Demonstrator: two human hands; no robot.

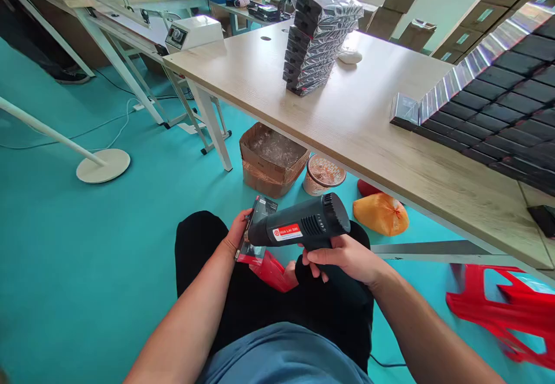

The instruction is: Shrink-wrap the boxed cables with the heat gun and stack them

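Note:
Over my lap, my right hand (332, 259) is wrapped round the handle of a black heat gun (299, 225) with a red and white label. The gun's nozzle points left, in front of a flat black and red box (265, 206). My left hand (238, 229) grips that box by its left edge, and the gun's barrel hides part of it. The box looks glossy, as if covered in clear film. Below it, a red slipper (272, 272) is on my foot.
A wooden-topped table (247, 72) carries a stack of wrapped black boxes (318, 40) and a larger pile of them (498, 100). Underneath stand a carton of clear film (271, 161), a bin (323, 176) and an orange bag (381, 213). A red stool (489, 303) is at right.

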